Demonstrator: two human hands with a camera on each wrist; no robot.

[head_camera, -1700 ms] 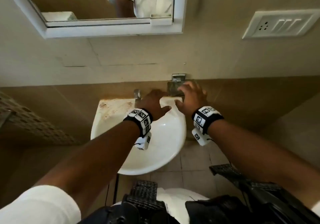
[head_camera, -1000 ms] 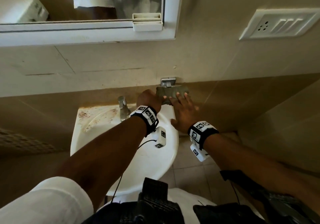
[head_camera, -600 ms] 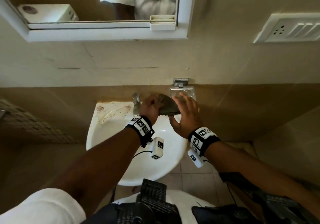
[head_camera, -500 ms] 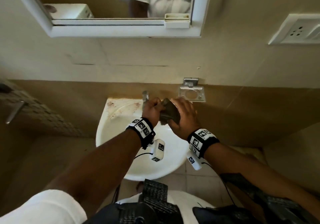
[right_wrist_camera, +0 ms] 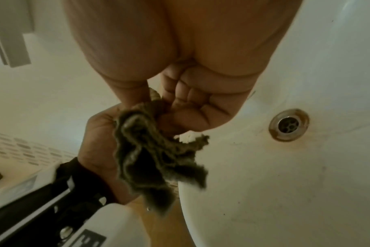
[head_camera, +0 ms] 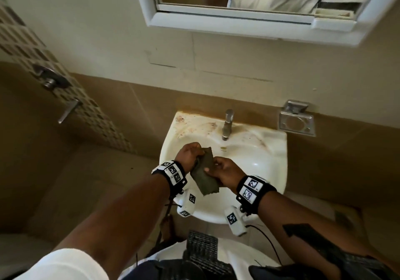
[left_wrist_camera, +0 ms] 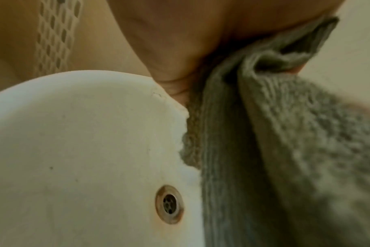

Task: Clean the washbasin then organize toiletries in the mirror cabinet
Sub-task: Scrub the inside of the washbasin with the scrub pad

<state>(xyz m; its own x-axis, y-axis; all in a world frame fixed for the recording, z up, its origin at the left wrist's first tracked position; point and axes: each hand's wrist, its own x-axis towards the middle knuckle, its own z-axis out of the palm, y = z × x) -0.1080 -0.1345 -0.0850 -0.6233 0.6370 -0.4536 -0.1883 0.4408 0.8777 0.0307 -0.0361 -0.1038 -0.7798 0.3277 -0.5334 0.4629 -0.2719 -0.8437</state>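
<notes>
Both hands held the grey cloth (head_camera: 204, 174) above the washbasin (head_camera: 275, 171); left hand (head_camera: 189, 154) gripped it, right hand (head_camera: 225, 172) pinched it; a loose pinch risked dropping it near the drain (right_wrist_camera: 288, 124).

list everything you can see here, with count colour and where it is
washbasin: one, white, brown stains on its back ledge, fixed to the wall
tap: one, metal, back ledge of the basin
drain: one, metal with a rusty ring, basin floor
cloth: one, grey-green, folded, held over the basin's front left
soap dish: one, metal, on the wall right of the basin
mirror cabinet: one, white frame, on the wall above
wall handle: one, metal, on the patterned tile strip at left
left hand: grips the cloth's upper end
right hand: pinches the cloth's side
</notes>
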